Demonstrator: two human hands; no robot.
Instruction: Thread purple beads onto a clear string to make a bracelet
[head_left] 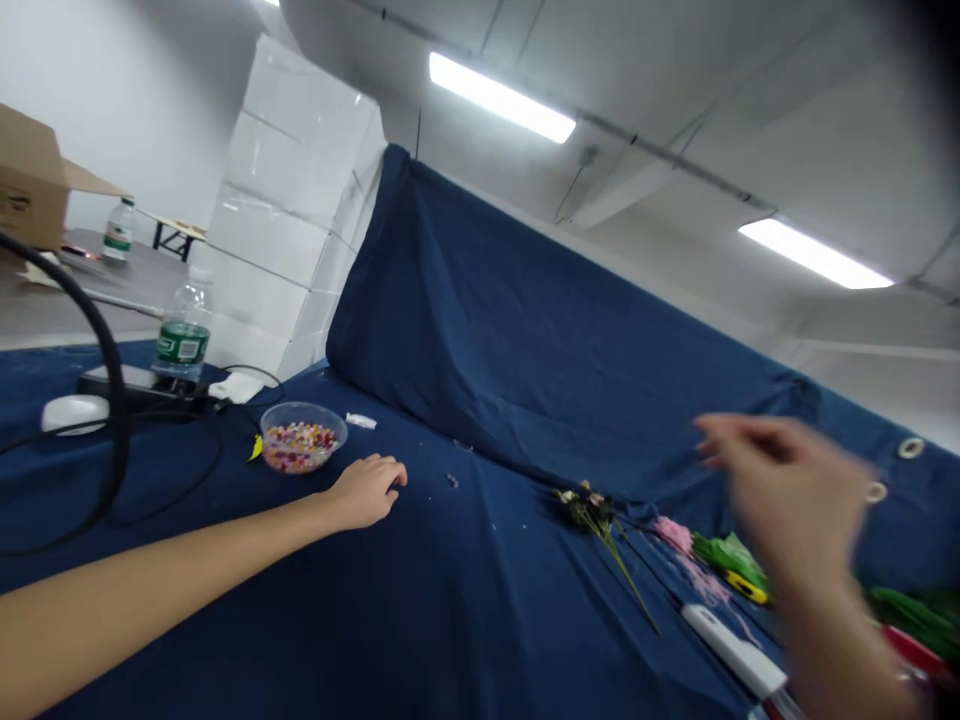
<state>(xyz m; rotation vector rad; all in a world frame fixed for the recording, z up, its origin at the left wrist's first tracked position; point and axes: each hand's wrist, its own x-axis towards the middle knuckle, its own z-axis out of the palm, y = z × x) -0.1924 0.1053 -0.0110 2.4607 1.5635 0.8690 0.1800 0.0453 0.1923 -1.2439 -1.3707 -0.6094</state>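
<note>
Pale grey ceiling (pixel 645 60) with two long white strip lights (pixel 501 97) up top, and under it we've got one big sheet of dark blue cloth (pixel 525 310), hung as a backdrop and spread over our tabletop (pixel 450 620). Over on the left we see a tall stack of glossy white blocks (pixel 285 170) and a brown cardboard box (pixel 30 180).

Hands next. Our bare right hand (pixel 795 490) is up in front of the backdrop, pretty blurry, fingers bent in towards the thumb; we honestly can't tell if they've got hold of anything. Our bare left hand (pixel 364 492) is low over the cloth, fingers loosely curled with a small gap to the thumb, and we see nothing in them.

Just beside that left hand, on its far side, sits our round clear plastic bowl (pixel 340 432), part filled with small red, orange, white and pink beads (pixel 300 440). Further left, a clear plastic bottle with a green label (pixel 182 340).

Out right, near the right arm: a long white plastic tool (pixel 731 645), thin-stemmed dried-looking flowers (pixel 596 515) and fluffy pink strands (pixel 675 535). Smallest of all, some tiny clear bits (pixel 451 480) lie ahead of the left hand.
</note>
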